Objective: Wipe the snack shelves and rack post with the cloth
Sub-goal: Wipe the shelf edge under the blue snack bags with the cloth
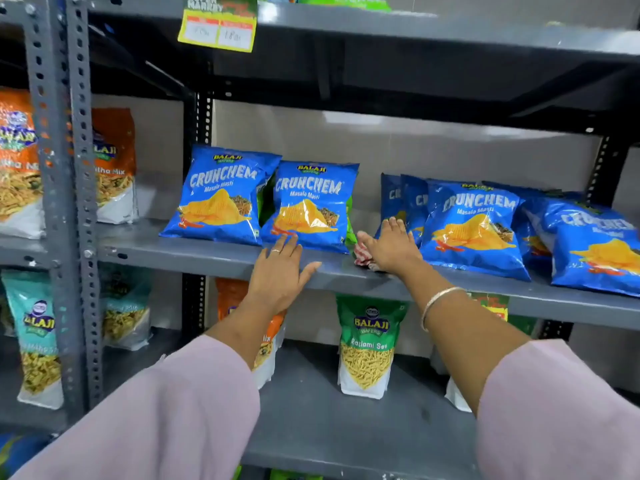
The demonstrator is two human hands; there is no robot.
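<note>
A grey metal snack shelf runs across the middle, carrying blue Crunchem chip bags. My right hand lies flat on a red-and-white checked cloth, pressing it onto the shelf in the gap between two groups of bags. Only a small corner of the cloth shows under the palm. My left hand rests open on the shelf's front edge, fingertips touching the bottom of the second blue bag. The perforated grey rack post stands at the left, away from both hands.
More blue bags crowd the shelf right of my right hand. The lower shelf holds a green Ratlami Sev pouch and an orange pouch. Orange and teal snack pouches fill the left rack. A yellow price tag hangs from the top shelf.
</note>
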